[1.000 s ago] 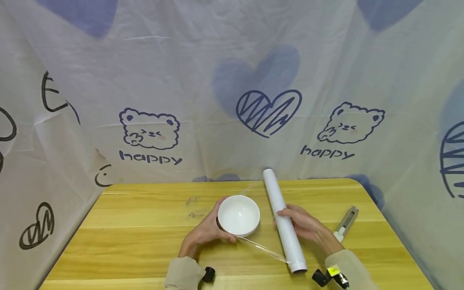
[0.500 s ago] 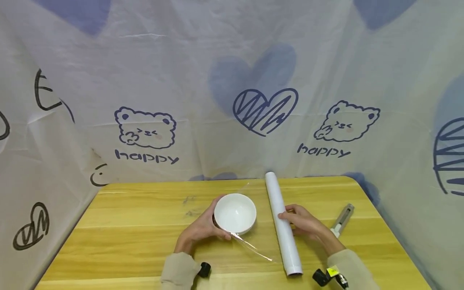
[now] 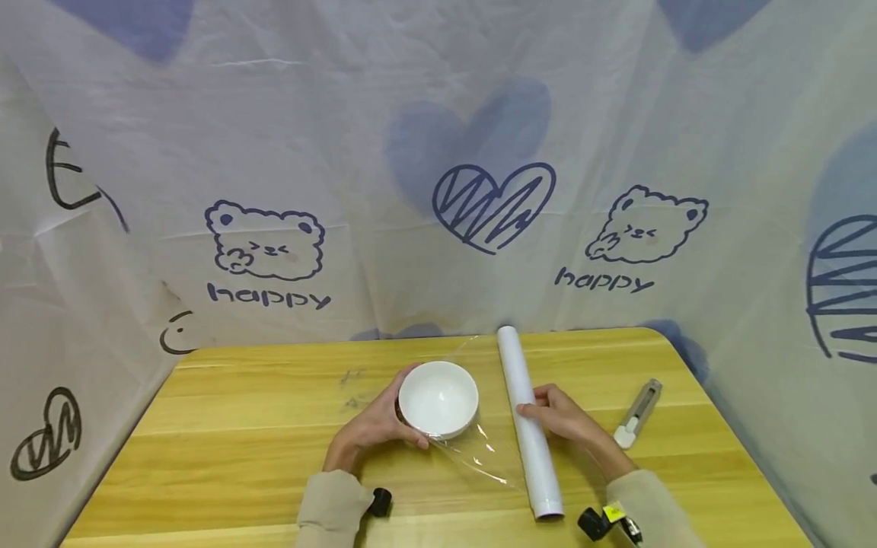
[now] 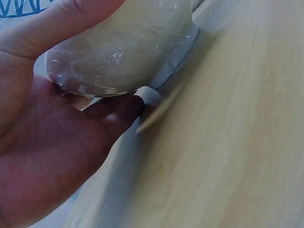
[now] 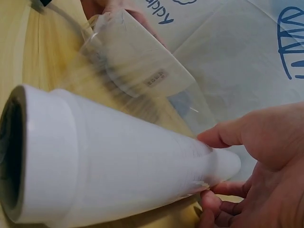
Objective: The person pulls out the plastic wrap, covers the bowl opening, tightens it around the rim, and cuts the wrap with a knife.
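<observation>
My left hand grips a white bowl by its left side, the thumb along the near side. In the left wrist view the bowl has clear film wrapped on its outside. A sheet of cling film stretches from the bowl to a long white roll on the right. My right hand holds the roll near its middle, thumb on one side and fingers on the other, as the right wrist view shows. The roll's hollow near end faces that camera.
A grey-and-white utility knife lies on the wooden table, right of my right hand. A printed cloth hangs behind the table and along both sides.
The film between bowl and roll has spread from a narrow bunched strand into a wider sheet. Both hands keep their holds, and the whole view has shifted slightly.
</observation>
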`<state>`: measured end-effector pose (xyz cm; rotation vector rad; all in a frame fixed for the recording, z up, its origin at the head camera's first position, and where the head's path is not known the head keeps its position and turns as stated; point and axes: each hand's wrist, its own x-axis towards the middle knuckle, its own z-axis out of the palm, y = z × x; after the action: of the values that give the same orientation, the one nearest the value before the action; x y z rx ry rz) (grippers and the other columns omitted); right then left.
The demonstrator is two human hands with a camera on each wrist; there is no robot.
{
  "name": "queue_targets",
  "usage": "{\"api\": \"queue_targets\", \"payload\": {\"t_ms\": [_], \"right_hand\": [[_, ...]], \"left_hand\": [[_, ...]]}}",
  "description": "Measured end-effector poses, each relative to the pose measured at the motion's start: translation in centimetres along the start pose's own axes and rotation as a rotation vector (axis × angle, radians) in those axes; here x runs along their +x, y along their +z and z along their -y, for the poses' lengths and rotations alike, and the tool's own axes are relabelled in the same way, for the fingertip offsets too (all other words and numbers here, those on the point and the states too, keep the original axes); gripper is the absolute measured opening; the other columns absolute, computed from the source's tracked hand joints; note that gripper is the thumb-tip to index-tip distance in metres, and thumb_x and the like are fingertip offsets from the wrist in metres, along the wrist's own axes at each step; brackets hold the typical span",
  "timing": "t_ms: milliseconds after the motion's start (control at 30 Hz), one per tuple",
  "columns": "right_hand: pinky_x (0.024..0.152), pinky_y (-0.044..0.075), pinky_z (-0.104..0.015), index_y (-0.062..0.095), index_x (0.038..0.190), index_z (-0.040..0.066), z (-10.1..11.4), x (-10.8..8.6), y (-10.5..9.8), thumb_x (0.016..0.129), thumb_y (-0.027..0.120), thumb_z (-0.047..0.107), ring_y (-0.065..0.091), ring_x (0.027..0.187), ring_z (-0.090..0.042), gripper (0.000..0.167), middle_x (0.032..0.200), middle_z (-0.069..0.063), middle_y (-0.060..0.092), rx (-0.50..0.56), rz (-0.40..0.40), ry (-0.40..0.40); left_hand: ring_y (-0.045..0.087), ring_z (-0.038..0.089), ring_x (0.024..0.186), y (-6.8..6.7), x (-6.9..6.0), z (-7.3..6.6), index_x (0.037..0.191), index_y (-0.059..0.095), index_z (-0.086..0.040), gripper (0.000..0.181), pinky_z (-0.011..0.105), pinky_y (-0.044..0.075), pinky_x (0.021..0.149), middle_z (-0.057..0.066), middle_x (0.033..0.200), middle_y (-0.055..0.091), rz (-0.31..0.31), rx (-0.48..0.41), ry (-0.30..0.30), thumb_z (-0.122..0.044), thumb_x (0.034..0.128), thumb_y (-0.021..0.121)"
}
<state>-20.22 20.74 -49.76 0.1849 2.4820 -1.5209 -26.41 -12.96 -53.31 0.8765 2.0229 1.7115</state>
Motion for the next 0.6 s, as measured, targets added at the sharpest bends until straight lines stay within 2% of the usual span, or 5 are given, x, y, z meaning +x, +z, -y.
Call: {"api": "queue_targets", "payload": {"t_ms": [267, 400, 500, 533, 600], "right_hand": [[0.077, 0.05, -0.034, 0.047, 0.13, -0.016, -0.3, 0.0, -0.2, 0.098, 0.069, 0.017, 0.058, 0.092, -0.027, 0.052, 0.106, -0.02, 0.058, 0.001, 0.012, -0.015], [0.074, 0.048, -0.032, 0.039, 0.138, -0.02, -0.3, -0.1, -0.5, 0.098, 0.07, 0.018, 0.055, 0.091, -0.026, 0.063, 0.105, -0.019, 0.056, -0.004, 0.032, -0.028], [0.076, 0.049, -0.033, 0.031, 0.147, -0.019, -0.1, -0.2, -1.5, 0.099, 0.069, 0.022, 0.055, 0.095, -0.026, 0.073, 0.112, -0.021, 0.056, -0.006, 0.07, -0.036], [0.078, 0.05, -0.035, 0.03, 0.149, -0.018, -0.1, -0.3, -2.1, 0.1, 0.068, 0.022, 0.056, 0.098, -0.028, 0.074, 0.114, -0.022, 0.057, -0.021, 0.062, -0.047], [0.083, 0.052, -0.042, 0.03, 0.151, -0.015, -0.3, -0.8, -3.7, 0.101, 0.066, 0.023, 0.057, 0.104, -0.033, 0.071, 0.12, -0.026, 0.056, -0.077, -0.019, -0.071]], "left_hand": [[0.039, 0.045, 0.137, 0.1, 0.0, -0.2, 0.164, 0.014, -0.012, 0.132, 0.057, 0.034, 0.113, 0.024, 0.16, 0.028, 0.005, -0.044, -0.045, -0.006, 0.0634, 0.099], [0.038, 0.047, 0.137, 0.2, 0.0, -0.2, 0.164, 0.012, -0.012, 0.133, 0.058, 0.034, 0.113, 0.025, 0.16, 0.027, 0.011, -0.043, -0.053, -0.008, 0.0641, 0.099], [0.038, 0.047, 0.137, 0.0, -0.2, -0.2, 0.164, 0.013, -0.012, 0.132, 0.06, 0.033, 0.113, 0.025, 0.159, 0.027, 0.007, -0.038, -0.044, -0.009, 0.064, 0.099], [0.038, 0.048, 0.137, 0.0, -0.2, -0.1, 0.164, 0.013, -0.011, 0.132, 0.061, 0.033, 0.112, 0.026, 0.159, 0.027, 0.007, -0.04, -0.038, -0.01, 0.0639, 0.1], [0.038, 0.048, 0.136, 0.0, -0.2, -0.1, 0.163, 0.013, -0.011, 0.132, 0.061, 0.033, 0.112, 0.026, 0.158, 0.028, 0.007, -0.04, -0.025, -0.01, 0.0637, 0.1]]}}
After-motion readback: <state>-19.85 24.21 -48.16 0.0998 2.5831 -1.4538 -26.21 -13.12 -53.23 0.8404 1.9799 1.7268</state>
